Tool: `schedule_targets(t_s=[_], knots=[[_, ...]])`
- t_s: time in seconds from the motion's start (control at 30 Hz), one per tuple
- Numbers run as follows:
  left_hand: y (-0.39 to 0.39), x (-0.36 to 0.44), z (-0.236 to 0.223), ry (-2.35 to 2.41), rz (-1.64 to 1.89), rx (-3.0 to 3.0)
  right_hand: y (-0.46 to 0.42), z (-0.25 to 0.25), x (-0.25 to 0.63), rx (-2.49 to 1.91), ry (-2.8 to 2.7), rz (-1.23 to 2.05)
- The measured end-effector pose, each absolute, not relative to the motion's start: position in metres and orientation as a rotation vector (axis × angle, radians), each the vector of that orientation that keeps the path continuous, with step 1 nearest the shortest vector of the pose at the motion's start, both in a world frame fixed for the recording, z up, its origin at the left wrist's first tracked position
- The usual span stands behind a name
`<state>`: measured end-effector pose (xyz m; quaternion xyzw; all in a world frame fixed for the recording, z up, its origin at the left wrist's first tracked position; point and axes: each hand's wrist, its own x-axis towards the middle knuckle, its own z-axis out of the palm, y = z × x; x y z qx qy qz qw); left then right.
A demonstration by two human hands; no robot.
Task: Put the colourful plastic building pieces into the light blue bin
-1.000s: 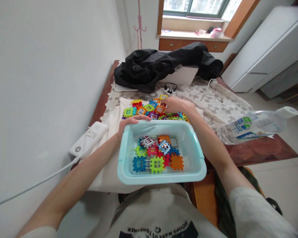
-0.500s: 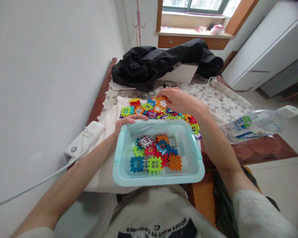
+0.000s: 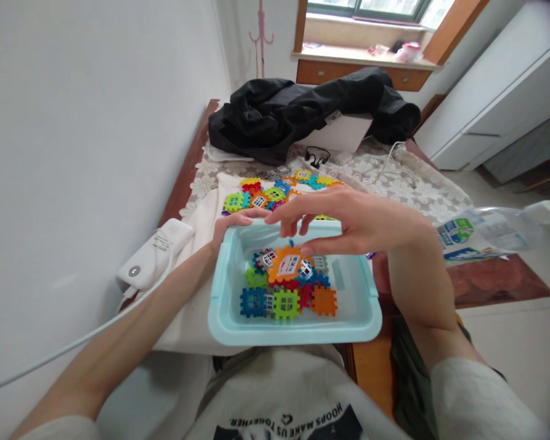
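Note:
My left hand (image 3: 239, 222) grips the far left corner of a light blue plastic bin (image 3: 294, 335), fingers over its rim. In the bin lie several notched building blocks, among them a lime green window block (image 3: 286, 304), a blue block (image 3: 253, 302) and a plain orange block (image 3: 324, 300). My right hand (image 3: 337, 219) is over the bin's far side, thumb and fingers apart. Just below its fingertips is an orange window block (image 3: 284, 264), above the other pieces, with a small blue bit (image 3: 291, 243) beside it. Behind the bin, more colourful blocks (image 3: 258, 201) are partly hidden by my right hand.
A white power strip (image 3: 154, 255) with a cord lies on the left by the wall. On the right a clear plastic bottle (image 3: 490, 230) lies on its side. Farther back are a black jacket (image 3: 297, 116), a laptop (image 3: 343, 133) and black earphones (image 3: 318, 156).
My right hand has come back from the block pile to above the bin and its fingers have parted. An orange window block has come into the bin. My left hand stays on the rim.

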<state>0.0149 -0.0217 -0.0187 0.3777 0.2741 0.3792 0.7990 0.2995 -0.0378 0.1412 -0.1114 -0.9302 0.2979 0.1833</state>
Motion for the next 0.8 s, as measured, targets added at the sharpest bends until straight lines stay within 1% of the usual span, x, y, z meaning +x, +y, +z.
schedule_targets(t_s=[0.1, 0.17, 0.27, 0.33, 0.4, 0.47, 0.63, 0.8], knots=[[-0.022, 0.014, -0.016, 0.614, 0.816, 0.829, -0.014, 0.124, 0.298, -0.524, -2.542, 0.765], [-0.022, 0.014, -0.012, 0.625, 0.815, 0.855, 0.011, 0.102, 0.300, -0.742, -2.506, 0.638], [-0.024, 0.015, -0.006, 0.628, 0.797, 0.878, 0.050, 0.058, 0.305, -1.034, -2.624, 0.520], [-0.026, 0.016, -0.002, 0.630, 0.776, 0.877, 0.068, 0.033, 0.309, -1.284, -2.754, 0.547], [-0.027, 0.017, 0.000, 0.642, 0.773, 0.872, 0.078, 0.019, 0.311, -1.429, -2.843, 0.561], [-0.028, 0.017, -0.001, 0.662, 0.792, 0.869, 0.081, 0.014, 0.311, -1.415, -2.876, 0.525], [-0.028, 0.016, -0.004, 0.681, 0.801, 0.872, 0.079, 0.025, 0.308, -1.357, -2.826, 0.408], [-0.027, 0.015, -0.003, 0.667, 0.799, 0.886, 0.074, 0.024, 0.299, -1.338, -2.788, 0.568]])
